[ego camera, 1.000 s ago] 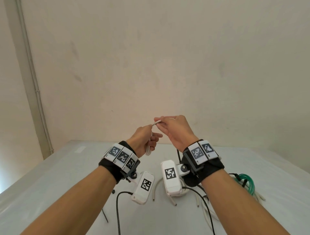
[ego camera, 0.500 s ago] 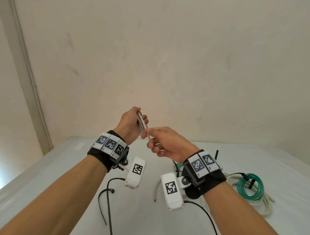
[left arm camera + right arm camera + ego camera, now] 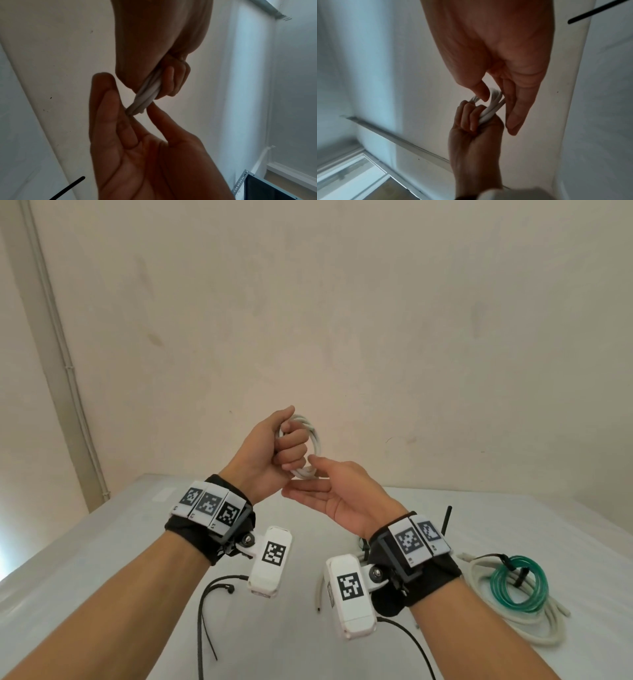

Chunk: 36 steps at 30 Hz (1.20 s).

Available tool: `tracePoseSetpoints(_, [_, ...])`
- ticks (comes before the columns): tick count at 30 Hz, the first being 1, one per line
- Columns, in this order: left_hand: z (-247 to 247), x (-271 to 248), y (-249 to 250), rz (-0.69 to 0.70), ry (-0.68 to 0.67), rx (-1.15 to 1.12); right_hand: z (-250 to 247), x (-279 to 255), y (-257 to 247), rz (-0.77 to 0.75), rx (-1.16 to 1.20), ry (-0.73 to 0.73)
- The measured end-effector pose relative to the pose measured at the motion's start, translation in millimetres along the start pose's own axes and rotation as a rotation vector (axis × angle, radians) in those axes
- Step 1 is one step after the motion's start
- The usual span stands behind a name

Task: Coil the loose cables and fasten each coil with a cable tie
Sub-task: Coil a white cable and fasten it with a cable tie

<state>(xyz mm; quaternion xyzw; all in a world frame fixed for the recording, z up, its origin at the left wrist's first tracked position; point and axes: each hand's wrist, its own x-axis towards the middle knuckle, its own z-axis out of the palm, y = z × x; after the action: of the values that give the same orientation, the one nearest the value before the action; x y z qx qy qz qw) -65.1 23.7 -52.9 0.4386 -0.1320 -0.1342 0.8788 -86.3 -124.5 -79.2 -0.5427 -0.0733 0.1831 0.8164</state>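
My left hand (image 3: pixel 291 446) is raised in front of the wall, its fingers curled tight round a small coil of white cable (image 3: pixel 310 440). The coil sticks out to the right of the fist. My right hand (image 3: pixel 308 484) lies just below it, palm up with straight fingers, thumb and fingers on either side of the coil's lower end. In the left wrist view the white cable (image 3: pixel 147 92) runs from the left fist down to the right hand's fingers (image 3: pixel 109 102). In the right wrist view the coil (image 3: pixel 494 102) sits between the right hand's thumb and fingers. Black cable ties (image 3: pixel 209 611) lie on the table.
The white table (image 3: pixel 102 577) reaches to the wall. At its right lie a green tube coil (image 3: pixel 520 587) with a black tie on it and a pale hose coil (image 3: pixel 534 635). A short pale cable (image 3: pixel 320 587) lies under my right wrist.
My left hand rose and turned, so the coil now shows as a loop. My right hand let go of the cable, opened palm up and settled under the coil.
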Motion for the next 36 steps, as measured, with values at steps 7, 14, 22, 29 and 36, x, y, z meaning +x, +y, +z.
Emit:
tracePoseSetpoints(7, [-4, -4, -16, -0.043, 0.046, 0.074, -2, 2, 12, -0.052, -0.109, 0.152])
tracePoseSetpoints(14, [-1, 1, -30, -0.069, 0.21, 0.161, -14, 9, 26, -0.073, -0.112, 0.186])
tracePoseSetpoints(22, [-7, 0, -37, 0.031, 0.409, 0.24, -14, 11, 35, -0.068, -0.239, 0.24])
tracePoseSetpoints(29, [-3, -6, -30, -0.037, 0.483, 0.643, -17, 1, 24, 0.058, -0.567, 0.114])
tracePoseSetpoints(36, [6, -6, -21, -0.18, 0.329, 1.001, -5, -3, 2, -0.293, -0.921, 0.156])
